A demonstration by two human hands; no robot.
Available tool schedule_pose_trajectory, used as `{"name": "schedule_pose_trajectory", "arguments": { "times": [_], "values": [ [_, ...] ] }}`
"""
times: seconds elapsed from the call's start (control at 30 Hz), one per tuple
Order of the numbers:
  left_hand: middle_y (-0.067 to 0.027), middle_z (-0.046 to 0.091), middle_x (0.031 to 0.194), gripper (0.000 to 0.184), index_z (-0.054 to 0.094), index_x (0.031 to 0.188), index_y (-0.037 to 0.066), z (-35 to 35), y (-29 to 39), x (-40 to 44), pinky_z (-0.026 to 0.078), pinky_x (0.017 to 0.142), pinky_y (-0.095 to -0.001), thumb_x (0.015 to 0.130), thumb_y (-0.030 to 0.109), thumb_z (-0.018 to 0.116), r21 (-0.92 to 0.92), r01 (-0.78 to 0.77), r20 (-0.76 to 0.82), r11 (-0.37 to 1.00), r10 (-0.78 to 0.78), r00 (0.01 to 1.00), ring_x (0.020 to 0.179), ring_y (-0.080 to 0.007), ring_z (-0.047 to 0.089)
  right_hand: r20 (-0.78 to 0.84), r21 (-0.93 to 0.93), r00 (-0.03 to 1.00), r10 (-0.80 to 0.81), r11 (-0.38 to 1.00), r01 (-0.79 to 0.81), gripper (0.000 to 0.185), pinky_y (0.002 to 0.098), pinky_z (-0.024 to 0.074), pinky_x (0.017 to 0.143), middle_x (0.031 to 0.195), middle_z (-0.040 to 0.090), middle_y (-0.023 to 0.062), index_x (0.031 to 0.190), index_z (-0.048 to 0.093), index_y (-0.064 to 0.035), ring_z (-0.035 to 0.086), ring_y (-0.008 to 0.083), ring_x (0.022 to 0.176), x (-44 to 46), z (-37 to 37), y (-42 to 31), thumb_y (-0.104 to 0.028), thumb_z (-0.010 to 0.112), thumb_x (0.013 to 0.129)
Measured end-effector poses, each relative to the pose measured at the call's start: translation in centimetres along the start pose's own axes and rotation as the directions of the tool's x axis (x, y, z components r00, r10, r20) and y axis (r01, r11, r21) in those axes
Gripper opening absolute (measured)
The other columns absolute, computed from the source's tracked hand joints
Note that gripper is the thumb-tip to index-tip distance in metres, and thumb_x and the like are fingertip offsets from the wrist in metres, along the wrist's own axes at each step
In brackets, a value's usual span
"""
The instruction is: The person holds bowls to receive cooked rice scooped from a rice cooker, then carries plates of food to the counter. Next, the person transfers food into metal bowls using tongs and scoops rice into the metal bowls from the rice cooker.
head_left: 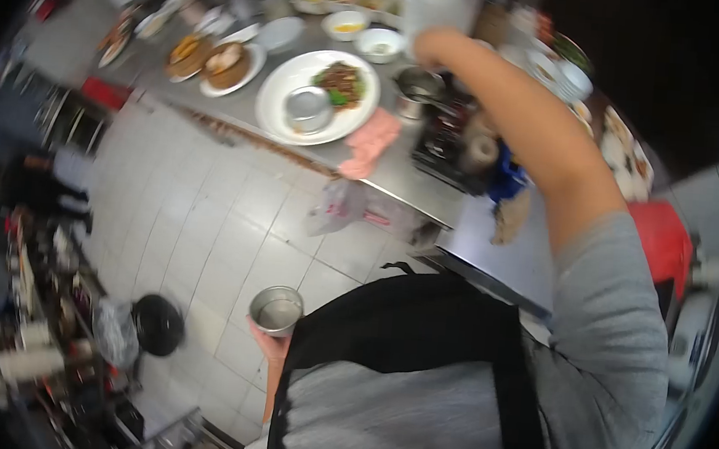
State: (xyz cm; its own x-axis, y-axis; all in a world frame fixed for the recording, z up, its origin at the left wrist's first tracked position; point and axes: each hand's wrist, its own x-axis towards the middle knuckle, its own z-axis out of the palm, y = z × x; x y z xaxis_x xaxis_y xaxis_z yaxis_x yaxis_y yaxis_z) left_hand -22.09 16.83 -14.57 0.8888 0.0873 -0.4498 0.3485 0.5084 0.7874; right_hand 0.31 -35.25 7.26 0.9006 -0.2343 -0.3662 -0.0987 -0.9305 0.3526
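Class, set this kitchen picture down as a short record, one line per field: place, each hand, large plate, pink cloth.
Place: kitchen with metal counter and tiled floor
Left hand: holds a round metal bowl, away from the counter
Right hand: at a translucent container; grip unclear
Large plate: white, bearing chopped food and a round metal dish
Pink cloth: beside the plate, at the counter's edge

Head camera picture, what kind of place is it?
Probably a restaurant kitchen: there's a steel counter, a big white plate with food on it, and a black apron.
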Motion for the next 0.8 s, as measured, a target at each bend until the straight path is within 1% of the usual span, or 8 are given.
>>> {"name": "schedule_pose_trajectory", "arguments": {
  "times": [0.07, 0.2, 0.37, 0.43, 0.47, 0.53, 0.57, 0.8],
  "values": [
    [-0.0107, 0.055, 0.119, 0.061, 0.047, 0.124, 0.011, 0.9, 2.0, 1.0, 0.049, 0.080, -0.0482, 0.086, 0.059, 0.041, -0.053, 0.135, 0.140, 0.989, -0.126, 0.982, 0.104, -0.0311, 0.055, -0.291, 0.177, 0.954, 0.075, 0.984, -0.024, 0.024, 0.0434, 0.0518, 0.069, 0.091, 0.069, 0.0128, 0.088, 0.072, -0.0095, 0.066, 0.0284, 0.081, -3.0, 1.2, -0.4, -0.028, 0.065, 0.075],
    [-0.0118, 0.052, 0.122, 0.068, 0.046, 0.127, 0.014, 6.5, 4.1, 2.1, 0.049, 0.075, -0.0474, 0.078, 0.061, 0.054, 0.013, 0.195, 0.304, 0.981, -0.189, 0.934, 0.100, -0.0329, 0.055, -0.293, 0.311, 0.941, 0.170, 0.947, -0.074, 0.031, 0.0421, 0.0500, 0.080, 0.104, 0.066, 0.0137, 0.105, 0.067, -0.0113, 0.064, 0.0273, 0.097, -7.7, 2.8, -1.1, -0.024, 0.052, 0.081],
    [-0.0124, 0.052, 0.122, 0.071, 0.044, 0.129, 0.015, 15.0, 5.7, -1.2, 0.051, 0.074, -0.0425, 0.078, 0.063, 0.054, 0.036, 0.295, 0.554, 0.955, -0.264, 0.790, 0.100, -0.0334, 0.055, -0.637, 0.589, 0.614, 0.466, 0.808, -0.001, 0.047, 0.0428, 0.0497, 0.073, 0.094, 0.066, 0.0163, 0.111, 0.060, -0.0090, 0.064, 0.0302, 0.088, -29.6, 4.1, 6.9, -0.046, 0.060, 0.082],
    [-0.0116, 0.052, 0.123, 0.071, 0.044, 0.130, 0.016, 17.6, 5.2, -2.9, 0.052, 0.075, -0.0421, 0.078, 0.062, 0.056, 0.117, 0.323, 0.589, 0.939, -0.327, 0.739, 0.102, -0.0341, 0.055, -0.384, 0.829, 0.635, 0.670, 0.553, -0.081, 0.044, 0.0375, 0.0493, 0.070, 0.088, 0.066, 0.0136, 0.109, 0.062, -0.0074, 0.065, 0.0251, 0.083, -41.2, 7.0, 9.9, -0.040, 0.065, 0.080],
    [-0.0109, 0.052, 0.123, 0.065, 0.045, 0.129, 0.017, 18.8, 4.5, -4.2, 0.052, 0.076, -0.0428, 0.081, 0.059, 0.055, 0.175, 0.319, 0.624, 0.932, -0.355, 0.696, 0.103, -0.0342, 0.055, -0.648, 0.667, 0.431, 0.629, 0.741, -0.078, 0.044, 0.0369, 0.0498, 0.067, 0.084, 0.067, 0.0116, 0.106, 0.066, -0.0126, 0.065, 0.0248, 0.077, -44.2, 12.4, 13.2, -0.046, 0.065, 0.076],
    [-0.0103, 0.052, 0.124, 0.064, 0.045, 0.129, 0.017, 21.5, 2.3, -7.6, 0.051, 0.076, -0.0437, 0.081, 0.059, 0.054, 0.250, 0.374, 0.592, 0.893, -0.446, 0.671, 0.104, -0.0343, 0.055, -0.473, 0.628, 0.415, 0.777, 0.628, -0.460, 0.032, 0.0341, 0.0478, 0.068, 0.082, 0.065, 0.0140, 0.099, 0.064, -0.0029, 0.063, 0.0257, 0.072, -53.8, 18.7, 14.9, -0.027, 0.067, 0.078],
    [-0.0099, 0.052, 0.124, 0.064, 0.045, 0.129, 0.018, 22.9, 0.8, -9.3, 0.051, 0.077, -0.0442, 0.081, 0.059, 0.054, 0.283, 0.400, 0.572, 0.872, -0.488, 0.659, 0.104, -0.0343, 0.054, -0.071, 0.574, 0.471, 0.879, 0.422, -0.701, 0.030, 0.0341, 0.0471, 0.067, 0.079, 0.065, 0.0146, 0.096, 0.065, -0.0047, 0.062, 0.0260, 0.072, -57.9, 20.1, 15.4, -0.027, 0.068, 0.075],
    [-0.0046, 0.044, 0.134, 0.069, 0.042, 0.132, 0.021, 32.4, -14.8, -22.7, 0.039, 0.090, -0.0556, 0.082, 0.068, 0.040, 0.604, 0.453, 0.626, 0.655, -0.743, 0.238, 0.122, -0.0294, 0.043, 0.448, 0.637, 0.380, 0.809, 0.010, -0.771, 0.040, 0.0381, 0.0496, 0.071, 0.080, 0.067, 0.0166, 0.079, 0.070, -0.0059, 0.065, 0.0301, 0.079, -66.7, 45.8, 17.4, -0.043, 0.075, 0.066]
  ]
}}
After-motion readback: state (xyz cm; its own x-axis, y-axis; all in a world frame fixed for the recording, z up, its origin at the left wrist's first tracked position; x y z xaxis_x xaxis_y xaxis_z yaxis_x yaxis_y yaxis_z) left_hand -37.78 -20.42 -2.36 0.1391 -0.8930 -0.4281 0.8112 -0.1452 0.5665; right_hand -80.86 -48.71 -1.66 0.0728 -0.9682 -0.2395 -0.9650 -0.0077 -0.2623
